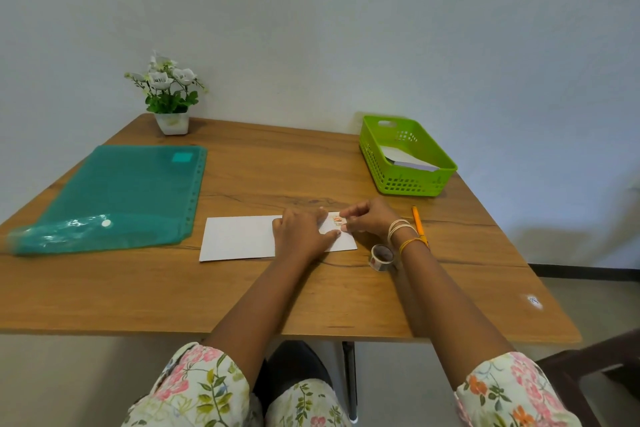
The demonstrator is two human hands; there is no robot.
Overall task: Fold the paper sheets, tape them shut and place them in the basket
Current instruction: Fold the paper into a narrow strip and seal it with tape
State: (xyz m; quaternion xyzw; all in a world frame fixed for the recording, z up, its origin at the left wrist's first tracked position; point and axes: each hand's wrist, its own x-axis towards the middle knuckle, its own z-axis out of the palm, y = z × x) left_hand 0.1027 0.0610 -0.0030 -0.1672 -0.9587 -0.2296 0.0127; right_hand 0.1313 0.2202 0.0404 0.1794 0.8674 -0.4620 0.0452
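Folded white paper sheet [239,237] lies flat on the wooden worktop [277,295], long side toward the person, near the front centre.

Left hand [303,230] rests palm-down on the right part of the sheet, fingers fairly straight and spread, pressing it; thumb reaches toward the right edge.

Right hand [367,218] sits at the sheet's upper right corner, fingertips curled together and pinching a small patterned piece of tape [336,220] against the paper. Bangles and a yellow band circle the right wrist.

Tape roll [382,257] stands on edge on the worktop just beside the right forearm, near the sheet's lower right corner. Yellow pencil [418,222] lies just right of the right wrist, partly hidden by it.

Green basket [408,184] sits at the far right of the worktop, well apart from the sheet; white folded papers [405,159] lie inside it.

Teal plastic folder [114,198] lies flat at left, apart from the sheet. Small white pot of white flowers [169,97] stands at the far left corner by the wall.
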